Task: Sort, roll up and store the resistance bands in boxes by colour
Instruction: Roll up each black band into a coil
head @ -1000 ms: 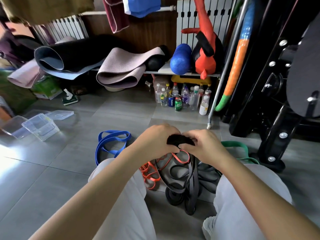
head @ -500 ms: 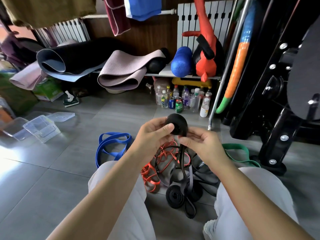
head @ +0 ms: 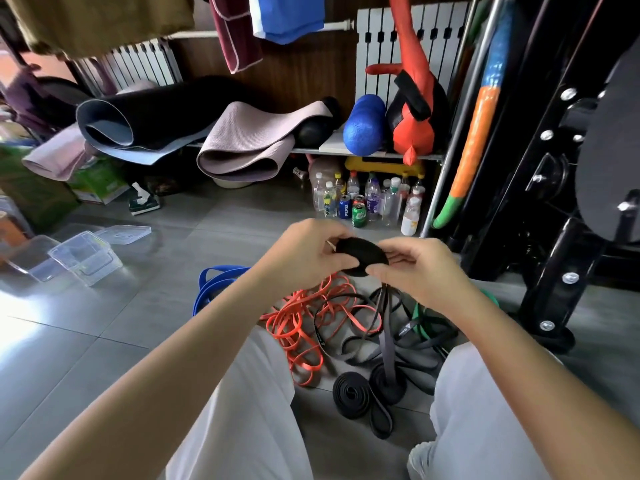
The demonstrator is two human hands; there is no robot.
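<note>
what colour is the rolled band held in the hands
Black. The head view shows the roll pinched between the left hand and right hand.

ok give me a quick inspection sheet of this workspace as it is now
surface: grey tiled floor, bands lying on it.
job's things: black roll with hanging tail; rolled black coil on floor; loose orange bands, blue band, green band, dark bands; clear boxes at left.
clutter: bottles and cans on the floor.
hands: left hand and right hand both pinch the black roll.
cables: nothing seen
surroundings: rolled mats, blue foam roller, black gym frame.
</note>
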